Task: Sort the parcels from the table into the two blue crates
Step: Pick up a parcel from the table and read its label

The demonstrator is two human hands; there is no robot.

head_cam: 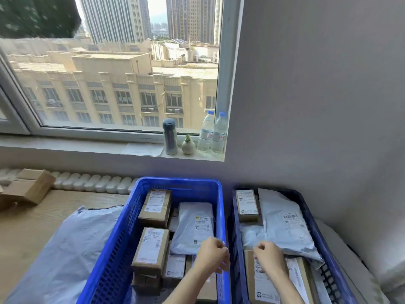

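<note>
Most of the sorting looks done to me. The left blue crate (pixel 175 182) is already packed with cardboard boxes, like the far box (pixel 154 207) and the labelled box (pixel 151 246) nearer me, plus a grey mailer (pixel 195 227) lying on top along the right side. The right blue crate (pixel 235 227) is pretty full too: a small box (pixel 247 205) at the far end, a big grey mailer bag (pixel 285 222) draped over the middle, and a long box (pixel 263 281) at the near end. What's left, as far as I can see, is one large grey bag (pixel 65 244) lying on the table (pixel 26 227) right up against the left crate, and a little heap of brown cartons (pixel 28 189) at the far left edge, though I can't say if those count as parcels or are just empties. The left hand (pixel 213 255) hovers over the inner rim of the left crate with its fingers (pixel 222 255) curled in; I can't tell if they're pinching anything. The right hand (pixel 270 257) is down in the right crate where the mailer bag meets the long box, fingers (pixel 259 252) curled too, and whether they're gripping the bag's edge or just resting there is hidden. My guess: a parcel or two to go, so nearly finished.
</note>
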